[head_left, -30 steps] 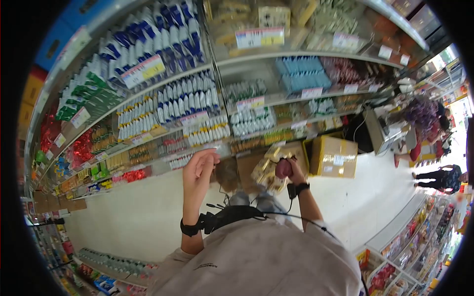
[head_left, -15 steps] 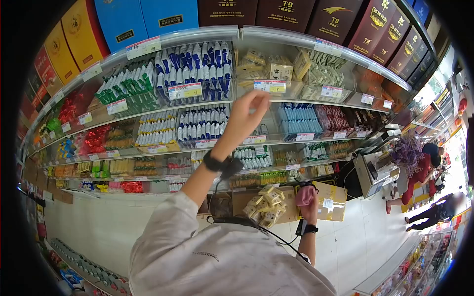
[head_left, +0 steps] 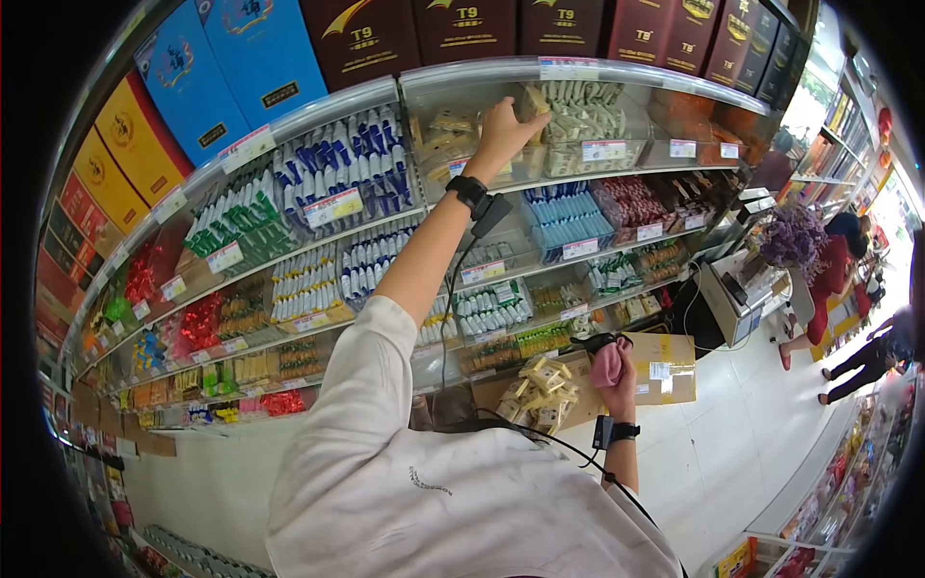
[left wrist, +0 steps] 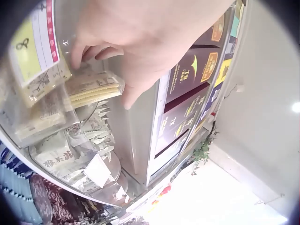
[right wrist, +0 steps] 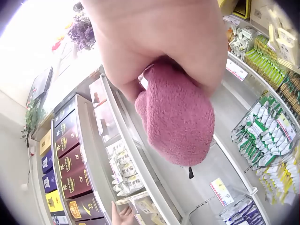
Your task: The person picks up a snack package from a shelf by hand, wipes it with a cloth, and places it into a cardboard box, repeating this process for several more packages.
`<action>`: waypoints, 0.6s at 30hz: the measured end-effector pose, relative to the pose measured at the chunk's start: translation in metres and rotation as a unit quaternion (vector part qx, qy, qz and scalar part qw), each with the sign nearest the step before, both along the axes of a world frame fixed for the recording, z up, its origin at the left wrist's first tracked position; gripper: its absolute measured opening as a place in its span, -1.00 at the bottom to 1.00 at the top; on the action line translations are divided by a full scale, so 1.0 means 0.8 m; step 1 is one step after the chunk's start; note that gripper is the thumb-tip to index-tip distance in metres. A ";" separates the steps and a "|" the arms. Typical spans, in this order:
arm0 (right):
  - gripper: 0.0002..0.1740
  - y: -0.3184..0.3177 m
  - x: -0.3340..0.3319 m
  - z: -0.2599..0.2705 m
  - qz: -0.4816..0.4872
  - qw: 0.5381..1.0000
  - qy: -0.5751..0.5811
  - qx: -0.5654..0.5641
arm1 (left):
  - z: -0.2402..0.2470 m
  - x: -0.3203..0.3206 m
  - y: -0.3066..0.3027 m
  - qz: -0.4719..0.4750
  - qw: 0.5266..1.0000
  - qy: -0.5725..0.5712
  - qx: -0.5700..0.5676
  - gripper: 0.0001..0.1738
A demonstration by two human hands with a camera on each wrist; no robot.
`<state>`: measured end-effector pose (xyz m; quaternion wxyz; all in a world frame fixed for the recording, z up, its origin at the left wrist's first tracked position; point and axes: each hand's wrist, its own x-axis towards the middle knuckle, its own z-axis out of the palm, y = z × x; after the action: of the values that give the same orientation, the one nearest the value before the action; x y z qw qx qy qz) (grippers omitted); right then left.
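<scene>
My left hand (head_left: 509,133) reaches into a clear bin on the upper shelf. In the left wrist view its thumb and curled fingers sit around a cream-coloured wrapped packet (left wrist: 93,89), whose far end is hidden under the hand. Beside it in the same bin lie more cream packets (head_left: 451,123), and small silvery-white sachets (left wrist: 89,136) fill the neighbouring bin. Low on the right, my right hand (head_left: 617,390) grips a folded pink cloth (right wrist: 180,119); the fingers are mostly hidden behind it.
Below the shelves, a heap of cream packets (head_left: 540,387) lies by a cardboard box (head_left: 674,361). Clear shelf fronts with price tags (head_left: 604,150) border the bins. Boxed bottles (head_left: 462,34) line the top. A counter with purple flowers (head_left: 795,236) and people stand at the right.
My left hand has risen from low before the shelves into the upper bin, at the cream packets. The right hand keeps the pink cloth and has moved slightly right; the view has tilted up.
</scene>
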<state>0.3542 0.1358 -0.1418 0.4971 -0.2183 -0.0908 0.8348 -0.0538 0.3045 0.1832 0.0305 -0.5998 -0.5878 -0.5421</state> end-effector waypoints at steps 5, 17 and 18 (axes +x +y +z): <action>-0.73 -0.008 -0.013 0.026 -0.018 0.991 -0.087 0.097 | 0.003 0.018 0.026 -0.012 0.999 -0.027 0.014 -0.40; -0.38 0.051 -0.058 0.135 -0.070 0.968 -0.159 0.183 | -0.026 0.106 -0.169 -0.130 0.975 -0.174 0.040 -0.57; -0.38 0.059 -0.066 0.154 -0.077 0.964 -0.154 0.205 | -0.039 0.107 -0.178 -0.152 0.967 -0.206 -0.003 -0.57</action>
<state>0.3011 0.1827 -0.0185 0.5736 -0.2444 -0.3182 0.7141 0.0318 0.1619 0.1519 -0.1762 -0.5578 -0.4847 -0.6503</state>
